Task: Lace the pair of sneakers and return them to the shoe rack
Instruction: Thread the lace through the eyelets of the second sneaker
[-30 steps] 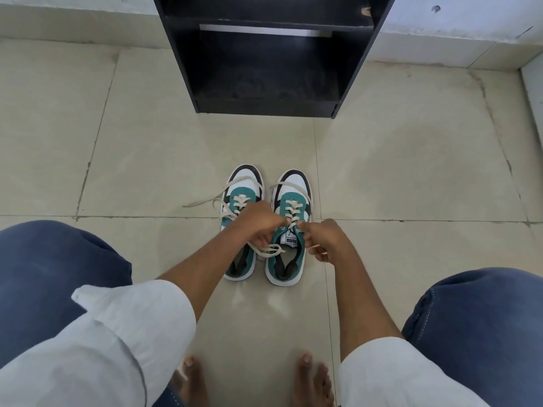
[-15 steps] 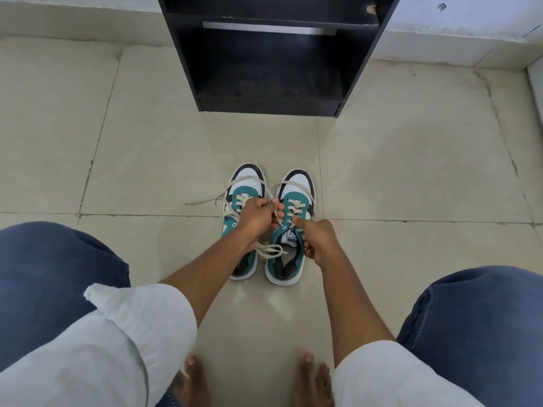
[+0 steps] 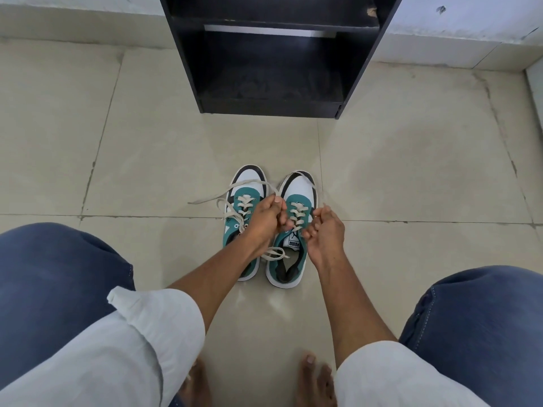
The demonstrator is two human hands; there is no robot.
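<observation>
- I am seeing the two sneakers standing side by side on the floor tiles, just short of the shoe rack.
- The right sneaker is showing crossed lacing; my left hand and right hand are each pinching one end of its lace, pulling outward.
- The left sneaker is looking laced but untied (ends trailing loose).
- I am judging tying and racking as remaining.

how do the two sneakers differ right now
The left teal-and-white sneaker has loose cream lace ends trailing out onto the tiled floor; the right teal-and-white sneaker has its lace ends pulled up, one in each hand. The left hand reaches across the left sneaker, while the right hand sits beside the right one. Both stand upright, toes toward the black shoe rack.
</observation>
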